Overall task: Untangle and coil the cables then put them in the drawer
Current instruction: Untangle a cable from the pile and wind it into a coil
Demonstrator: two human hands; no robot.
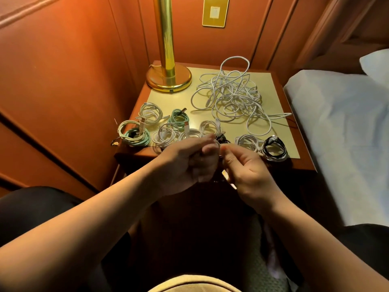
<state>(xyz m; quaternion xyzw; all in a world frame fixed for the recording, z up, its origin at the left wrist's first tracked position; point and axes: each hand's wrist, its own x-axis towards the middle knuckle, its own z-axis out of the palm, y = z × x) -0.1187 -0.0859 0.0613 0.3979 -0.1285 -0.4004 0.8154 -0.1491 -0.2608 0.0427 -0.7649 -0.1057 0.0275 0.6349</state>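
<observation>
A: Head view, left to right: finished coils (147,127) line the nightstand's (282,144) front edge from its left corner; left hand (185,163) just off that edge, fingers curled round a dark cable (220,140).

B: Step?

A: Coiling, I'd judge. Right hand (246,169) beside it, fingertips pinching the same cable, palm up.

B: Next?

A: Probably finish the wrap, set it down, then take on the white tangle (233,95) toward the back right corner. Black coil (274,148) at front right. Drawer not visible.
</observation>
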